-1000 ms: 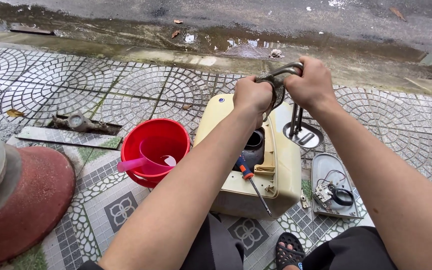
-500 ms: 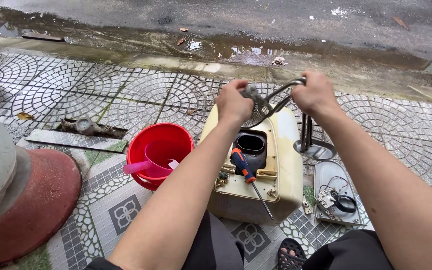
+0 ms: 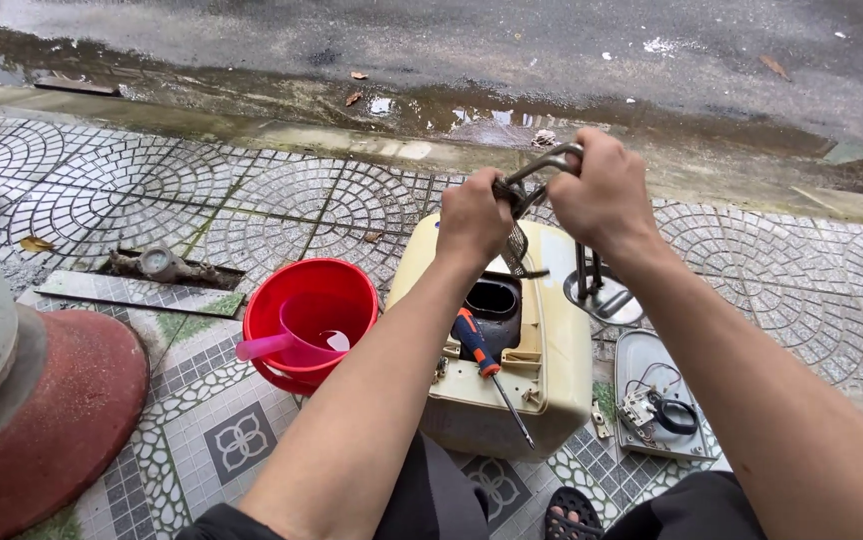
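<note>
Item: bent metal heating element (image 3: 536,180), grey tubing looped at the top, with a round flange plate (image 3: 606,297) hanging on its lower end.

Grip: left hand (image 3: 473,217) closed in a fist around the left run of the tube; right hand (image 3: 601,190) closed over the upper bend. Both hold the element in the air, clear of everything below. A scaly, crusted stretch of tube shows between the fists.

Directly beneath the grip: cream-coloured tank casing (image 3: 521,350), lying on its side, its dark oval opening (image 3: 494,300) just under the left fist. An orange-handled screwdriver (image 3: 486,365) rests on the casing, nearer the person than the opening.

Below and right of the grip: grey cover plate (image 3: 656,400) with wires and a small black part, on the paving.

Left of the grip: red bucket (image 3: 306,320) holding a pink scoop (image 3: 286,340).

Handling note: judged best worked with both fists kept tight and close together, any force spread along the tube rather than at one bend, and the dangling flange kept off the casing edge.
</note>
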